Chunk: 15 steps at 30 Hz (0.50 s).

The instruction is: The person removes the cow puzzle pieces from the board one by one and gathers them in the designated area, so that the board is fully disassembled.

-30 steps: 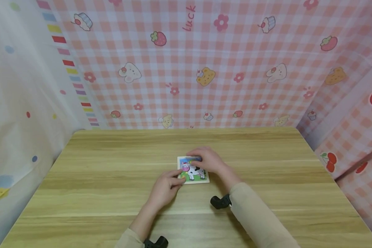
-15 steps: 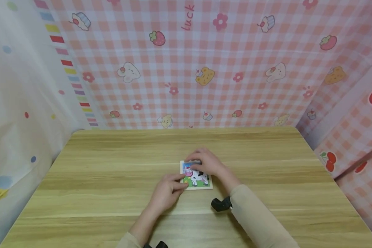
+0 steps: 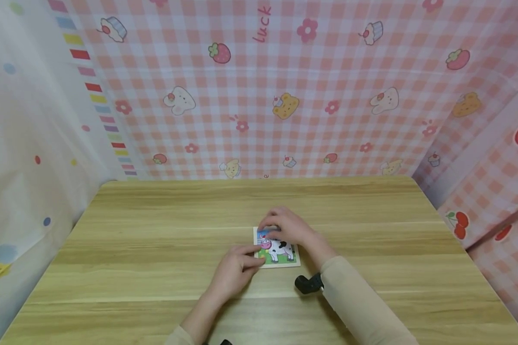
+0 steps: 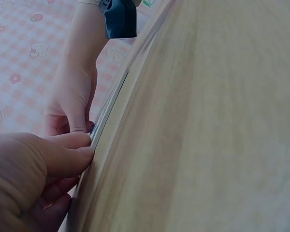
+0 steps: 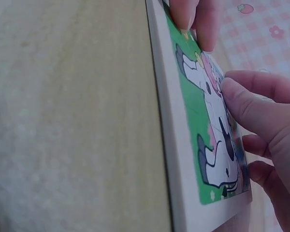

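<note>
Cow-picture board (image 3: 279, 251) farther right and nearer than 1 second earlier

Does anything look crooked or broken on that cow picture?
Nothing stands out: the cow picture rests on the table, and its visible pieces line up into one cow, with no damage showing. Its upper part is partly hidden.

I'm reading one word only: "luck" (image 3: 261, 25), standing in pink-red handwritten letters on the checked cloth (image 3: 241, 76) facing me. It's running sideways, bottom to top. Lower on the same cloth, just above the table's (image 3: 155, 230) far edge, a tiny mark (image 3: 265, 176) is showing, looking like "e", too small for certain.
</note>
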### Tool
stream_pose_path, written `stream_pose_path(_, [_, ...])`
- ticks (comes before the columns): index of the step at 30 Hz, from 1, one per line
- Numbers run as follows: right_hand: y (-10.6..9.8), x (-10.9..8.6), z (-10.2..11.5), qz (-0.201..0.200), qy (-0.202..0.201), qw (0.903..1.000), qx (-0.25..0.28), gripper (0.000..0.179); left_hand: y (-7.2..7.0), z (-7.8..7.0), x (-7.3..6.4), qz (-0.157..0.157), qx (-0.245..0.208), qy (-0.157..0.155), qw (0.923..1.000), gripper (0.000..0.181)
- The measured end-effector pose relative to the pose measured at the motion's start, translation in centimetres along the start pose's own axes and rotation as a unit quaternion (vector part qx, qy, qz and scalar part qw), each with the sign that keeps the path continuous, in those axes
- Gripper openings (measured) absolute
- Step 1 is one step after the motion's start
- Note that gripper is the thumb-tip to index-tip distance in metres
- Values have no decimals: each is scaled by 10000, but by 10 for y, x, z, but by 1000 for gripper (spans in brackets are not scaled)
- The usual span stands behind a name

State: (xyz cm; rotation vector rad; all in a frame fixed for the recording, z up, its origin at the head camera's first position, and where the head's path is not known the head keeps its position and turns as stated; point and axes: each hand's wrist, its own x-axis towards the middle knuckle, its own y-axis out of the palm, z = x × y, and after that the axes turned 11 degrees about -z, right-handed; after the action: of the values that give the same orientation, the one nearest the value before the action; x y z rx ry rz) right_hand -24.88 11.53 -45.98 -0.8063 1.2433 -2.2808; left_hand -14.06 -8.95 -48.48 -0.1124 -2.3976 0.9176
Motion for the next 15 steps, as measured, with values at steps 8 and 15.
stream_pose_path(8, [-3, 4, -5, 142, -574, 9976, -364, 26, -1, 0, 1, 124, -67, -212, 9997, 20])
stream_pose_path(15, [-7, 11, -12, 417, -1168, 9921, -199, 26, -2, 2, 2, 180, -82, -221, 9996, 20])
